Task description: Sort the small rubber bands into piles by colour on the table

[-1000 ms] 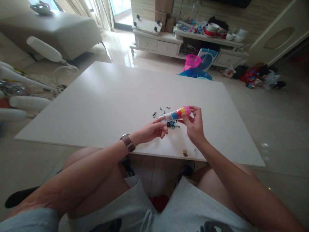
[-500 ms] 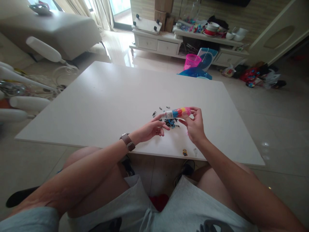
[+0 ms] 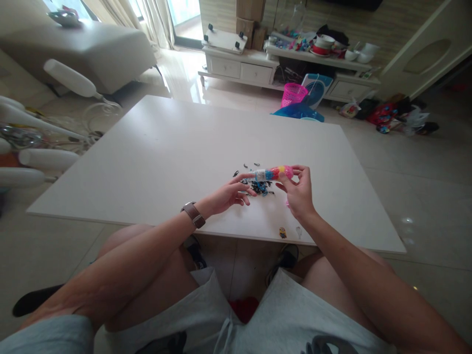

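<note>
While left hand (image 3: 234, 195) open at its clear end, colourful tube (image 3: 272, 174) gripped by right hand (image 3: 300, 192).

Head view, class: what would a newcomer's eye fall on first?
The multicoloured tube likely comes first, in the right hand over the white table, its clear end at the left hand. Small black and blue pieces lie strewn nearby; beyond the table's far edge, a pink basket stands out.
</note>
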A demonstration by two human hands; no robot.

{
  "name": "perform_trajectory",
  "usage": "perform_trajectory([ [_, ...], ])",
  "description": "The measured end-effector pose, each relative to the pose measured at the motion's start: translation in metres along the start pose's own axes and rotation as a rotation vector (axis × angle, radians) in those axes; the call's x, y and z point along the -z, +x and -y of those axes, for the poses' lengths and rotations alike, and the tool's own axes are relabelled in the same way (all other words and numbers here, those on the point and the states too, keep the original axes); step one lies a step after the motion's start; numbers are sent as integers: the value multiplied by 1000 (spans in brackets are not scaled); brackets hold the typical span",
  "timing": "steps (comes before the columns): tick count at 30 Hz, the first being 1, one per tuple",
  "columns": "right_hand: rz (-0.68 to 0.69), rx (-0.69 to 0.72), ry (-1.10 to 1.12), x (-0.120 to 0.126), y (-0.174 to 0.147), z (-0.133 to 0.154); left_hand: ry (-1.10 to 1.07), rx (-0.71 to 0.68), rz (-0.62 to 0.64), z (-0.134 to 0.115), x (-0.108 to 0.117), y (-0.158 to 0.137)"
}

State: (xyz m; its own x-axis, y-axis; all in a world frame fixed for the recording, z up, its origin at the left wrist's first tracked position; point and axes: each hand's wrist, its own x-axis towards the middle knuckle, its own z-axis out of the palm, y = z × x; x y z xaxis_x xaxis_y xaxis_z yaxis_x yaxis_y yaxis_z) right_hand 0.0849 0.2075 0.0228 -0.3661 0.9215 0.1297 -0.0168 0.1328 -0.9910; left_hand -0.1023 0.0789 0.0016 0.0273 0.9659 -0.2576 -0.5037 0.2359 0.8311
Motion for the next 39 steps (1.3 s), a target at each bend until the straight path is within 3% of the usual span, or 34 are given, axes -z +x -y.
perform_trajectory([
  [7, 146, -142, 107, -10, -13, 3, 27, 45, 118, 4, -10, -5],
  [18, -20, -46, 35, 1, 1, -5, -2, 2, -34, 0, -3, 2],
  [25, 172, -181, 133, -6, -8, 0, 19, 56, 112, 4, -6, -3],
  [30, 86, -114, 84, -9, -8, 0, 77, 14, 51, 3, -6, 0],
  [36, -46, -73, 63, 1, 1, -5, 40, -10, -126, 0, -1, 3],
  [39, -55, -63, 61, 4, 2, -4, 19, -19, -131, -2, 1, 2],
])
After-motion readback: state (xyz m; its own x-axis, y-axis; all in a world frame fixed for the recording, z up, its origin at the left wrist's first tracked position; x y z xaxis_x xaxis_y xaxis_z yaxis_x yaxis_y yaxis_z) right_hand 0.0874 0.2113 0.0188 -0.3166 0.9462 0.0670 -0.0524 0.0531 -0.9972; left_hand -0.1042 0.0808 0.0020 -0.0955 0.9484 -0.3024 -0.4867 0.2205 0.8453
